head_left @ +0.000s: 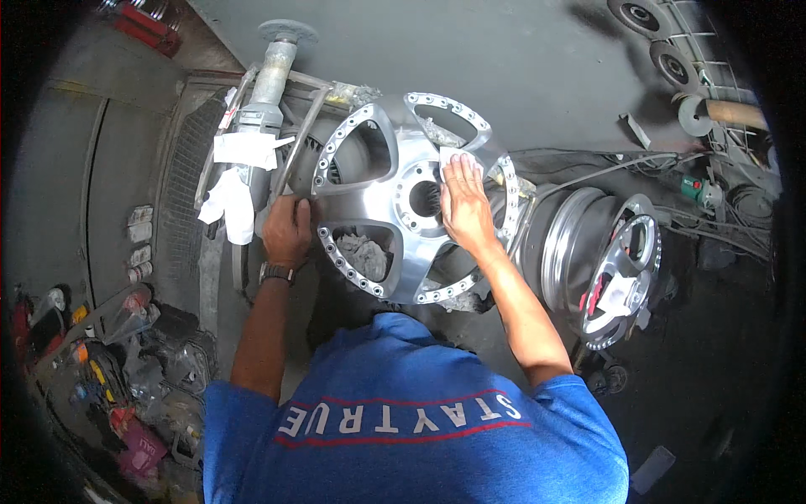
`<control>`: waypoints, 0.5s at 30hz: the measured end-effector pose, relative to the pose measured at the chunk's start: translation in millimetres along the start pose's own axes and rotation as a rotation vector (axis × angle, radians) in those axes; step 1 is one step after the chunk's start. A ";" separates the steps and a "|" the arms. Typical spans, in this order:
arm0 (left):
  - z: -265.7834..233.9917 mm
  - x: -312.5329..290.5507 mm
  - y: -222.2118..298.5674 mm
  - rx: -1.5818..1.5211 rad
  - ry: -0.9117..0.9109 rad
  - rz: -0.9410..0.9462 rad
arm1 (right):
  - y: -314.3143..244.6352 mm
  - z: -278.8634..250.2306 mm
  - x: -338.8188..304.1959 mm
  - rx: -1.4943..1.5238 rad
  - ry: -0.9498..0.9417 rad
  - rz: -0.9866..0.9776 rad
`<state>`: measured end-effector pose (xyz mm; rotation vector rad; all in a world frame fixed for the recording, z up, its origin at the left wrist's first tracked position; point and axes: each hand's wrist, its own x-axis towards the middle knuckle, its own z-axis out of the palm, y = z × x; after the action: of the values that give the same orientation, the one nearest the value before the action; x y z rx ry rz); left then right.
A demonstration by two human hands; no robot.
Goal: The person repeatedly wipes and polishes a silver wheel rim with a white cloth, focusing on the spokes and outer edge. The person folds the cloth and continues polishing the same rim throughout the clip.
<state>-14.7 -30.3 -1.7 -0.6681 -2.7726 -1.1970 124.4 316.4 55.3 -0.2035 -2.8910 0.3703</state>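
A silver alloy wheel face (361, 204) with broad spokes and small holes round its rim stands in front of me. Over a spoke right of the centre hole, my right hand (468, 202) lies flat and open, its fingers stretched out. A small white sheet (449, 154) shows under those fingers, pressed against the metal. At the wheel's left edge, my left hand (287, 233) is closed with its fingers curled. What those fingers grip is hidden. Crumpled greyish material (363, 254) shows through the lower left opening.
A metal frame (306, 126) rises behind the wheel, beside a grey upright post (273, 76) hung with white sheets (228, 206). On the right are another wheel (567, 244), a loose wheel face (625, 281) and a green power tool (693, 188). Assorted clutter (138, 378) fills the lower left.
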 end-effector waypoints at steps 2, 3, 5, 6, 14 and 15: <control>-0.7 -0.1 1.7 -0.008 -0.006 -0.010 | 5.2 -5.1 1.2 0.012 -0.022 -0.004; -0.9 0.6 2.2 -0.011 0.001 -0.005 | 19.3 -10.6 5.2 0.043 -0.025 0.027; 0.8 -1.1 2.0 -0.019 -0.005 -0.002 | 38.5 -15.3 9.7 0.051 0.007 0.200; 1.3 -0.9 0.9 -0.018 -0.012 -0.003 | 37.3 -10.3 5.6 0.020 0.028 0.224; 1.9 -5.3 -5.6 -0.058 -0.026 -0.090 | 11.9 -14.7 -3.0 -0.026 -0.030 0.078; 2.0 -6.0 -5.5 -0.044 -0.017 -0.085 | 21.7 -13.1 -2.9 0.006 0.008 0.182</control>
<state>-11.3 -34.4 -8.1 -0.5715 -2.8223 -1.2772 132.6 339.8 61.3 -0.4676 -2.8715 0.4078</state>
